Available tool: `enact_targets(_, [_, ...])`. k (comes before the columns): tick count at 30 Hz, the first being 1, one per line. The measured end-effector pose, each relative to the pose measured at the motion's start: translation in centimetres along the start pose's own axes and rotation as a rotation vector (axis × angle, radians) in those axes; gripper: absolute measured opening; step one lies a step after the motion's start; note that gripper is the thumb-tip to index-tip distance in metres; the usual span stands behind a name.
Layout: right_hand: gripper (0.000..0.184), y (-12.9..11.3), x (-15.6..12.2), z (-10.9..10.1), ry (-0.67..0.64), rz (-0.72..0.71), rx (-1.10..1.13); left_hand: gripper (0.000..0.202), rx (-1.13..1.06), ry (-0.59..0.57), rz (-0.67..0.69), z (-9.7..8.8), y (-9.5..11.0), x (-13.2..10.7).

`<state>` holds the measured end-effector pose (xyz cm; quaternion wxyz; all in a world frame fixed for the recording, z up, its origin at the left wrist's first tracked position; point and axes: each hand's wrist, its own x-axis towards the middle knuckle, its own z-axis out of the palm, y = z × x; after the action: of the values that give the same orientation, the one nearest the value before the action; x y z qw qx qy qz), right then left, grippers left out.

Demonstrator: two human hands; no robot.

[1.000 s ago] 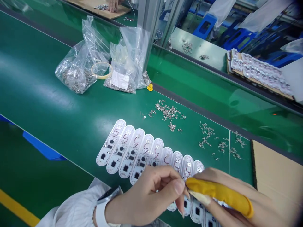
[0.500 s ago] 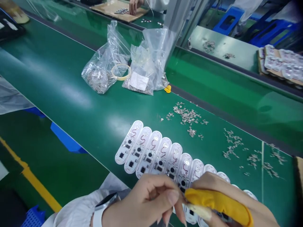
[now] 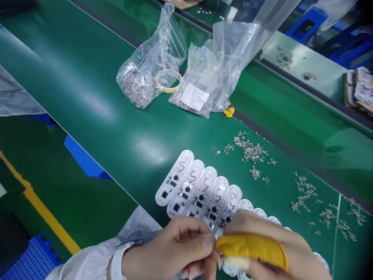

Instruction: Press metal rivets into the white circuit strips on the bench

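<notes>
Left hand [image 3: 177, 249], right hand [image 3: 274, 237] shifted, pinching circuit strip [image 3: 201, 198].

From my remote seat, the left hand [image 3: 177, 249] and the right hand [image 3: 276, 245] cover the lower ends of the white circuit boards [image 3: 204, 198], so I can't tell what their fingertips are pinching. The yellow finger cot [image 3: 250, 249] hides the finger inside it. The loose silver parts [image 3: 249, 149] are too small for me to make out singly, the label [image 3: 194, 96] on the plastic bag [image 3: 224, 58] is unreadable, and the stacked packs [image 3: 358, 87] are cut off by the right edge
</notes>
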<state>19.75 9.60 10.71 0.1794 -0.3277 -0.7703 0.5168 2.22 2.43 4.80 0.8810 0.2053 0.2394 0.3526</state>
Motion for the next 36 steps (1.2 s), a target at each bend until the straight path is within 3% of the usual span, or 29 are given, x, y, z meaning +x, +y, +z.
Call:
enact_targets(2, [0.011,0.8,1.3,-0.2,0.068,0.089,0.015,0.042,0.299,0.136,0.085,-0.1,0.0,-0.5])
enact_targets(5, [0.014,2.6,3.1,-0.2,0.076,0.232,0.005,0.028,0.994,0.318,0.487,-0.5,0.0,-1.0])
enact_targets(8, [0.016,4.2,3.9,0.2,0.021,0.315,-0.024,0.015,1.429,0.312,0.869,-1.3,-0.2,-0.7])
enact_targets(10, [0.016,4.6,4.0,0.3,0.019,0.343,-0.032,0.012,1.539,0.3,0.92,-1.9,-0.5,-0.4])
enact_targets(18, [0.016,4.5,4.4,0.0,-0.027,0.373,-0.03,0.013,1.593,0.303,0.882,-2.8,-1.1,-0.2])
enact_targets(28, [0.016,4.1,4.4,0.8,-0.04,0.254,-0.244,0.008,1.563,0.344,0.933,-3.0,-2.0,0.0])
enact_targets(36, [0.018,3.6,3.6,1.2,0.018,-0.001,-0.746,0.008,1.524,0.337,0.924,-2.9,-1.8,0.0])
